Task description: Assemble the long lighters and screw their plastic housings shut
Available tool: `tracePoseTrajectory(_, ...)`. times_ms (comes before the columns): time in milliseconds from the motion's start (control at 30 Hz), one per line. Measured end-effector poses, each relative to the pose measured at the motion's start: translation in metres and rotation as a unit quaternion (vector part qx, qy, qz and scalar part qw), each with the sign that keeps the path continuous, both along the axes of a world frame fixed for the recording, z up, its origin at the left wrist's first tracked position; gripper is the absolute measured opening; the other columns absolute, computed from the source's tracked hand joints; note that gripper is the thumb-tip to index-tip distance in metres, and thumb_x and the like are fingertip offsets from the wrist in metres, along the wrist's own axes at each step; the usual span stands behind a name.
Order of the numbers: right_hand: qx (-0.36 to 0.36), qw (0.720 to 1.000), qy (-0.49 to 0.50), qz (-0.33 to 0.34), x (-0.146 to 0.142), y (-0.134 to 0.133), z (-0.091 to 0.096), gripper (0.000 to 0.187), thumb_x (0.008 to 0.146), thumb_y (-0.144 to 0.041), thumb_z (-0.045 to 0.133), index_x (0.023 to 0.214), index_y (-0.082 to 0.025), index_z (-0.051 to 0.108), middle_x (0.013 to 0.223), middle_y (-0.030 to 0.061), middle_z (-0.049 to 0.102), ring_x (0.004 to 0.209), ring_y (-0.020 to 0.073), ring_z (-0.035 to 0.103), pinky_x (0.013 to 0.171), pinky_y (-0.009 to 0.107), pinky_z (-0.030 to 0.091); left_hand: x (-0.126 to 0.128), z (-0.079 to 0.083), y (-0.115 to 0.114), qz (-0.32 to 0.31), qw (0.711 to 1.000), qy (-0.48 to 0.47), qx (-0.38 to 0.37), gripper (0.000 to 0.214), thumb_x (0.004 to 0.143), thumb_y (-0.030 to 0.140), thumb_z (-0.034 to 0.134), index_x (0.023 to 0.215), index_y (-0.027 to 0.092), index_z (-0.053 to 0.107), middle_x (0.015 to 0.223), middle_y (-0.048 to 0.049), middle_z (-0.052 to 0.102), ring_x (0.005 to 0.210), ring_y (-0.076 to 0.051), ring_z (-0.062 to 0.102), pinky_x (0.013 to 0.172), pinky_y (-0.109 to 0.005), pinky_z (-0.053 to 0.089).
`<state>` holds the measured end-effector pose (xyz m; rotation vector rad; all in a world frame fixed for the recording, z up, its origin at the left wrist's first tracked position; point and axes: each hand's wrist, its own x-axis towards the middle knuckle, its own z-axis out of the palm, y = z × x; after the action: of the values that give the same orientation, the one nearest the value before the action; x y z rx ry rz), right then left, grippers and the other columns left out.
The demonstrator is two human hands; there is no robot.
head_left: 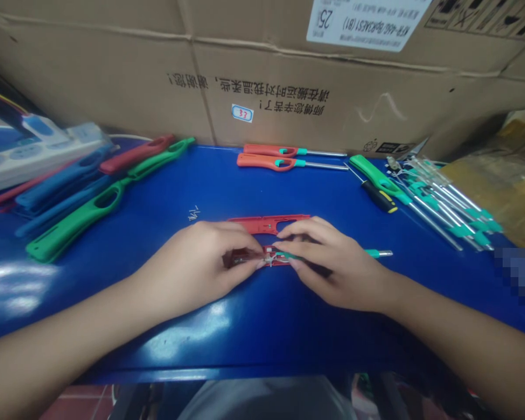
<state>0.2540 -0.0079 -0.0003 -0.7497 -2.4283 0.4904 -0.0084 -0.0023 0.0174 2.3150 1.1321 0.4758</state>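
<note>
A red lighter casing half point(282, 262) lies in front of me on the blue table with the inner parts of a gas lighter laid in it. My left hand point(201, 259) pinches its left part, thumb and forefinger closed near the thin white piece in the middle. Over the right part, my right hand point(339, 262) has its fingers curled onto the casing and green part. A metal tube with a green sleeve point(378, 254) sticks out beyond the right hand. Just behind lies the other red casing half point(260, 224), touched or partly covered by my fingers.
Two finished-looking orange lighters point(262, 161) lie at the back. Green, blue and red casings point(79, 224) lie left beside a white power strip point(39, 154). At right are a screwdriver point(378, 195) and several metal tubes point(446, 201). A cardboard box point(135, 76) borders the back.
</note>
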Motion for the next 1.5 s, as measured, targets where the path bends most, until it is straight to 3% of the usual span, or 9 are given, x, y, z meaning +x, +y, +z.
tracePoseTrajectory(67,0.047,0.996,-0.066,0.023,0.002,0.0,0.001,0.034,0.1,-0.018,0.055,0.132,-0.015,0.065,0.137,0.0152,0.065,0.124,0.0254,0.057,0.107,0.048,0.048,-0.002,0.002,0.001,-0.01,1.0,0.011,0.002,0.012,0.094,0.035,0.07,0.1,0.029,0.08,0.096,0.002,0.077,0.079,-0.014,0.07,0.069,-0.024,0.05)
tracePoseTrajectory(167,0.072,0.986,-0.147,0.035,0.003,-0.001,0.004,0.038,0.102,-0.021,0.052,0.138,-0.014,0.061,0.148,0.014,0.061,0.133,0.0277,0.054,0.111,0.053,0.044,-0.003,0.003,0.003,-0.023,1.0,0.006,0.011,0.013,0.095,0.032,0.069,0.096,0.026,0.08,0.093,0.0003,0.077,0.08,-0.014,0.071,0.071,-0.025,0.051)
tracePoseTrajectory(400,0.131,0.96,-0.247,0.031,-0.003,-0.008,0.008,0.041,0.107,-0.024,0.044,0.14,-0.008,0.062,0.146,0.0127,0.064,0.131,0.0278,0.059,0.113,0.051,0.045,-0.004,-0.001,0.001,-0.045,0.998,0.018,0.048,0.016,0.098,0.03,0.066,0.1,0.024,0.082,0.094,-0.0025,0.074,0.08,-0.016,0.07,0.075,-0.028,0.053)
tracePoseTrajectory(700,0.172,0.952,-0.253,0.018,-0.007,-0.012,0.007,0.041,0.107,-0.026,0.044,0.136,-0.008,0.065,0.143,0.0102,0.066,0.128,0.0268,0.062,0.109,0.047,0.05,-0.002,-0.001,-0.002,-0.039,0.995,0.062,0.063,0.018,0.099,0.027,0.064,0.102,0.023,0.082,0.091,-0.0038,0.072,0.08,-0.019,0.07,0.074,-0.031,0.053)
tracePoseTrajectory(933,0.206,0.943,-0.26,0.003,-0.012,-0.02,0.005,0.041,0.106,-0.027,0.044,0.131,-0.005,0.069,0.138,0.0151,0.069,0.123,0.0283,0.064,0.108,0.049,0.05,-0.001,0.0,-0.003,-0.041,0.995,0.066,0.061,0.018,0.099,0.026,0.064,0.101,0.023,0.082,0.091,-0.0043,0.072,0.08,-0.02,0.07,0.074,-0.032,0.054)
tracePoseTrajectory(1133,0.175,0.957,-0.231,-0.01,-0.016,-0.023,0.006,0.038,0.106,-0.025,0.045,0.128,-0.007,0.07,0.131,0.0168,0.072,0.117,0.0292,0.067,0.102,0.051,0.053,-0.001,0.001,-0.006,-0.038,0.995,0.068,0.068,0.017,0.098,0.025,0.065,0.102,0.023,0.082,0.091,-0.0039,0.073,0.08,-0.02,0.071,0.074,-0.031,0.055)
tracePoseTrajectory(1300,0.06,0.986,-0.139,-0.068,-0.013,-0.023,0.004,0.032,0.102,-0.027,0.056,0.13,-0.015,0.067,0.131,0.0113,0.072,0.12,0.0261,0.063,0.1,0.045,0.052,-0.001,0.002,-0.006,-0.038,0.995,0.065,0.067,0.019,0.099,0.026,0.064,0.102,0.023,0.082,0.092,-0.0044,0.072,0.08,-0.019,0.071,0.075,-0.03,0.055)
tracePoseTrajectory(1500,0.007,0.986,-0.142,-0.091,-0.012,-0.017,0.005,0.013,0.103,-0.026,0.057,0.108,-0.019,0.067,0.113,0.0094,0.067,0.106,0.0251,0.059,0.091,0.042,0.049,0.0,0.0,-0.009,-0.033,0.996,0.059,0.056,0.021,0.101,0.027,0.062,0.103,0.023,0.082,0.09,-0.0045,0.07,0.078,-0.018,0.07,0.073,-0.03,0.055)
